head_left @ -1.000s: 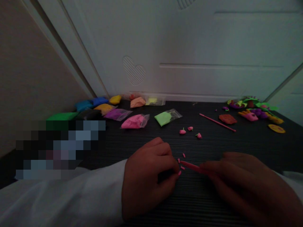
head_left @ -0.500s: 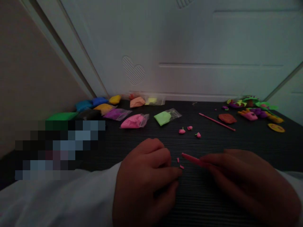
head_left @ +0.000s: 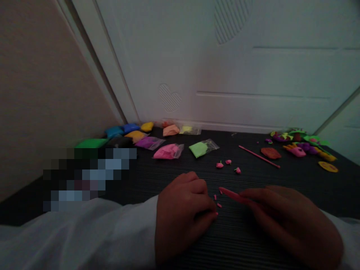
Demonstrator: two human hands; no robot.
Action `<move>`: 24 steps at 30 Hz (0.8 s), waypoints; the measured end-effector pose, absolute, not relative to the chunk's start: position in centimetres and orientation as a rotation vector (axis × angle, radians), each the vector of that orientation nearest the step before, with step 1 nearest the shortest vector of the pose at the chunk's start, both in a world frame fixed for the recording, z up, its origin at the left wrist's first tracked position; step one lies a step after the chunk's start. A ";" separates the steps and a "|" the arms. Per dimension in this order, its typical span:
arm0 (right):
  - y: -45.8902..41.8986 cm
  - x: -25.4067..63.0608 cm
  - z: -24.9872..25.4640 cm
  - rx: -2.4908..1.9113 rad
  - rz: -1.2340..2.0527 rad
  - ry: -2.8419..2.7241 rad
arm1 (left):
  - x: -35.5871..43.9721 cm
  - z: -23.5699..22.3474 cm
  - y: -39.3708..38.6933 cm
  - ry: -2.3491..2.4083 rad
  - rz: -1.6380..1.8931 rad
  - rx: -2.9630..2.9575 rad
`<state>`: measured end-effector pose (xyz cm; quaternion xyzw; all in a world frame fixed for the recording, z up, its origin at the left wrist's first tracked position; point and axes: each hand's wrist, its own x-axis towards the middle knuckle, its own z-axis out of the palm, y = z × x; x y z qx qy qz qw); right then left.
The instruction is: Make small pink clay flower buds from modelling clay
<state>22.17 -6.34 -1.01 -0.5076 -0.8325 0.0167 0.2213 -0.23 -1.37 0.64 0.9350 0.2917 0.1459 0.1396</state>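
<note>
Here, left hand (head_left: 182, 212): pinched a tiny pink clay bit (head_left: 216, 213).
Right hand (head_left: 295, 221): pinched a slim, pointed pink plastic tool (head_left: 232, 194).

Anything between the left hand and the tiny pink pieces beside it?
Nothing visible: the pink pieces lie beside the fingertips of the left hand. The pink tool, held in the right hand, points in from the opposite side, its tip at the farthest piece.

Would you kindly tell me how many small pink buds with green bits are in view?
3: left bud, middle bud slightly farther back, and right bud nearest; others may be hidden.
</note>
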 end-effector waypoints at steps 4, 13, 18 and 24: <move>-6.4 22.1 -1.0 -1.408 0.037 -2.321 | -1.3 0.8 -1.1 0.767 0.419 2.705; -6.5 22.1 -1.2 -1.410 0.048 -2.304 | -3.4 0.5 -1.3 0.704 0.431 2.724; -6.4 22.2 -1.2 -1.388 0.086 -2.314 | -3.8 0.5 -2.0 0.642 0.511 2.821; -6.4 22.1 -1.0 -1.362 0.069 -2.308 | -3.8 0.4 -2.0 0.630 0.358 2.876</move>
